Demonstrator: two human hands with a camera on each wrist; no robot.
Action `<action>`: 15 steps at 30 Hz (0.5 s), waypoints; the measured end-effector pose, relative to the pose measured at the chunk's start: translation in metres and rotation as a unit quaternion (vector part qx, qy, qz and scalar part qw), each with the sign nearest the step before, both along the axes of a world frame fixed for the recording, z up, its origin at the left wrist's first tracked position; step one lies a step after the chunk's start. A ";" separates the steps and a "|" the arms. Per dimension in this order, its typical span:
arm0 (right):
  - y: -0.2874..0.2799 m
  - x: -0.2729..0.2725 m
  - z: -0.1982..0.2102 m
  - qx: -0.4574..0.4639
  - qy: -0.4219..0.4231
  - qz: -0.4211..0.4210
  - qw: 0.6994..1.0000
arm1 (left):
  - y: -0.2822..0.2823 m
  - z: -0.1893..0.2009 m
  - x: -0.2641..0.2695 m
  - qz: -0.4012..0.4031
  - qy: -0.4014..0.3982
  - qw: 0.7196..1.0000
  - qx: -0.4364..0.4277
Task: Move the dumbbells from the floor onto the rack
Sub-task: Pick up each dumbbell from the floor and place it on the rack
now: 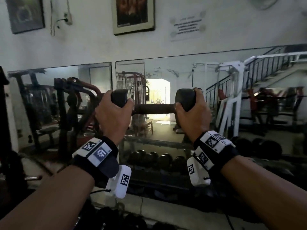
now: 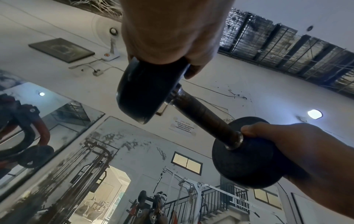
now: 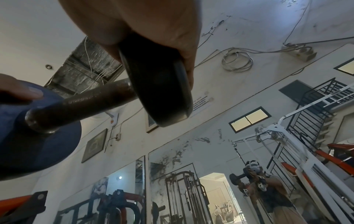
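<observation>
A dark dumbbell (image 1: 154, 109) with a rusty bar hangs level in the air at about chest height, in front of a wall mirror. My left hand (image 1: 114, 113) grips its left head and my right hand (image 1: 192, 113) grips its right head, fingers curled over the rims. In the left wrist view, my left hand (image 2: 168, 37) holds the near head of the dumbbell (image 2: 147, 91), and my right hand (image 2: 296, 151) clasps the far one. In the right wrist view, my right hand (image 3: 143, 22) wraps the near head of the dumbbell (image 3: 159, 91). The rack (image 1: 156, 142) stands below, against the mirror.
Several dark dumbbells (image 1: 154, 158) lie in a row on the rack, with more (image 1: 259, 146) to the right. Dark weights (image 1: 116, 218) sit low near my body. A weight machine (image 1: 66, 105) stands at the left, and white frames and a staircase (image 1: 232, 97) at the right.
</observation>
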State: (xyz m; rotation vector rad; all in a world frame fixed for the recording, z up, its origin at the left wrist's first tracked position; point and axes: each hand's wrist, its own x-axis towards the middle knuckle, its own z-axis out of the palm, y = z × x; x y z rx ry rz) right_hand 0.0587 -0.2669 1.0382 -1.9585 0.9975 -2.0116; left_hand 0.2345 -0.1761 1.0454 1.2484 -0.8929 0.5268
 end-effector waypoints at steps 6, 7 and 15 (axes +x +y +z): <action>-0.103 -0.078 -0.021 0.022 0.068 -0.006 0.997 | -0.102 -0.041 -0.076 0.003 0.049 0.999 0.016; -0.119 -0.086 -0.026 0.028 0.085 -0.001 0.996 | -0.116 -0.050 -0.084 0.006 0.064 0.998 0.021; -0.200 -0.104 -0.081 0.125 0.181 0.057 0.974 | -0.185 -0.126 -0.114 0.064 0.169 0.978 0.103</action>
